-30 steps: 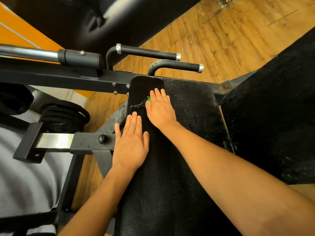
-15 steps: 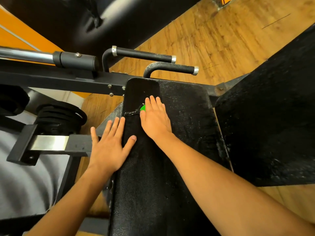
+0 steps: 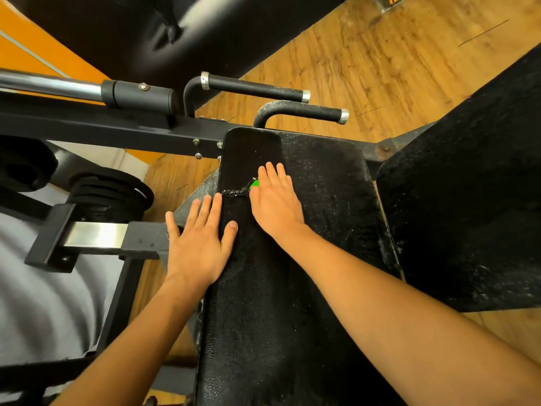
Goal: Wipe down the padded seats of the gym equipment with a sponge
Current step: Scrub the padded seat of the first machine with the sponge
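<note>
The right hand lies flat on the black seat pad, fingers pressing a green sponge beside a tear. The left hand, fingers spread, straddles the pad's left edge.

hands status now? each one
Left hand: open, flat on the pad's left edge, holding nothing.
Right hand: flat, pressing a green sponge onto the pad.

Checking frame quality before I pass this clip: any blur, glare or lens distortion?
Head view: the hands, left and right, and the seat pad are sharp; the dark pad at top and grey area lower left are blurred; glare on the steel bar; wide-angle bending at the edges.
</note>
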`<state>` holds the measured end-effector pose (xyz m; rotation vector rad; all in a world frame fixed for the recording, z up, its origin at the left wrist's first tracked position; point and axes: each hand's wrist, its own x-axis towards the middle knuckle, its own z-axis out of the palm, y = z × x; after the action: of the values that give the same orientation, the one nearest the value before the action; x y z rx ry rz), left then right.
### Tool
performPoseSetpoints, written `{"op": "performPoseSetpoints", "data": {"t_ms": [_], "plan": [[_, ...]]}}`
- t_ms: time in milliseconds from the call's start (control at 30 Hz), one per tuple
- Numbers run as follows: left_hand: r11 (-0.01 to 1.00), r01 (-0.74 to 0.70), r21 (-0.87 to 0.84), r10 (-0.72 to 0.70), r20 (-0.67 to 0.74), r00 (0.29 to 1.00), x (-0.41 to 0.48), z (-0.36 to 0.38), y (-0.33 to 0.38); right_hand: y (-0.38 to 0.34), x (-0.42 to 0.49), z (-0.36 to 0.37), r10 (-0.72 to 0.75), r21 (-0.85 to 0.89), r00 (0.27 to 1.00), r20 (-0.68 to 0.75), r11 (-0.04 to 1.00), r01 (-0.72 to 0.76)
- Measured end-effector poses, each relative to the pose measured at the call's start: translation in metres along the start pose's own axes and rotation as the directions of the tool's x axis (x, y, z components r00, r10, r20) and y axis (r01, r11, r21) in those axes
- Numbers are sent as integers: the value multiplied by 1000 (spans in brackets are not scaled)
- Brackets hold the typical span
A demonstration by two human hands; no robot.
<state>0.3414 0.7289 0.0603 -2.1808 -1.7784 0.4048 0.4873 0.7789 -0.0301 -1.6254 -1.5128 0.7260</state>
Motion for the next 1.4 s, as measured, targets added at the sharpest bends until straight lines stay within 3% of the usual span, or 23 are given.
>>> {"op": "performPoseSetpoints", "data": {"t_ms": [1400], "plan": [[1000, 13, 7, -12, -37, 999, -3, 1, 3, -7, -80, -1, 29, -16, 1000, 6, 999, -29]]}}
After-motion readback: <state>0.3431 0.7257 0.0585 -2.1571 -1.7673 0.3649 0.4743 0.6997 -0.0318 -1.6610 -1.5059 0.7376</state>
